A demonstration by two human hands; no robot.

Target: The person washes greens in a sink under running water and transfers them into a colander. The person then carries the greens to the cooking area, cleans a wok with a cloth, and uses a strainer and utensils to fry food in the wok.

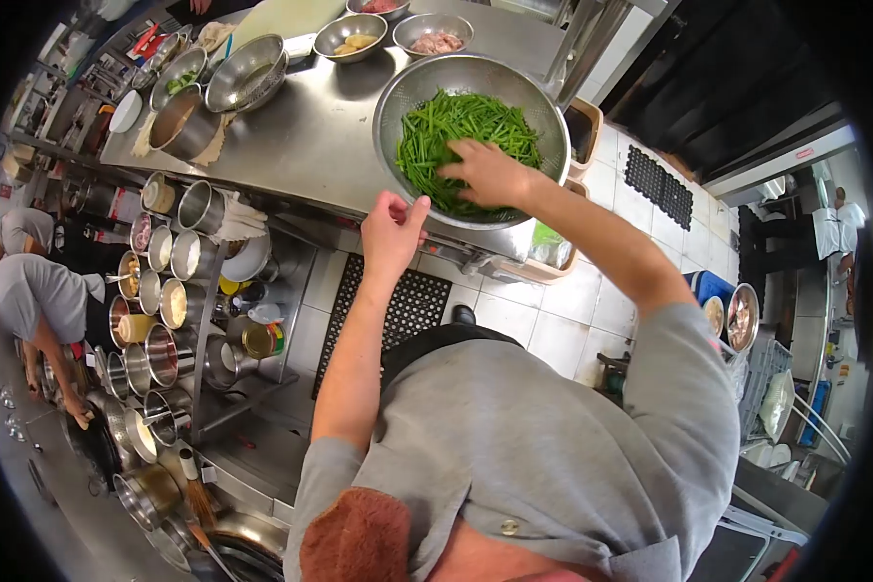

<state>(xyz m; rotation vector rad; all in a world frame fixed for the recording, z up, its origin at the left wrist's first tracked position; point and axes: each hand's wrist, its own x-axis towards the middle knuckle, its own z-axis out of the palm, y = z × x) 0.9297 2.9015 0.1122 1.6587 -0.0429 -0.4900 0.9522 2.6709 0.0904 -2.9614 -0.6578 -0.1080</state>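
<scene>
Closest to us is our own grey shirt [553, 417], and from its sleeves both bare forearms stretch forward. Our right hand [490, 173] is down in the cut green stalks [427, 136], its fingers parted and bent into the heap; the tips are buried, so we cannot tell whether they pinch any stalks. That arm comes in from the right, elbow out to the side and forearm slanting across to the bowl. Our left hand [395, 231] is just beside the near rim, fingers curled in and thumb standing out toward the bowl; we cannot tell whether it holds anything or touches the metal. Its forearm runs almost straight ahead from the body.

The stalks lie heaped in a large metal bowl [475, 74] at the right end of the steel table [310, 126], by its near edge. To work them well, we would judge it best to reach under the pile with loose fingers and lift from beneath, so that the lower stalks come up uncrushed and none flick over the rim. Steadying the rim with the left hand would probably help.

Beyond sit a bowl of pinkish meat [435, 42] and a bowl of yellowish pieces [356, 45]; farther left are a metal strainer [247, 78] and a deep pot [182, 131].
</scene>
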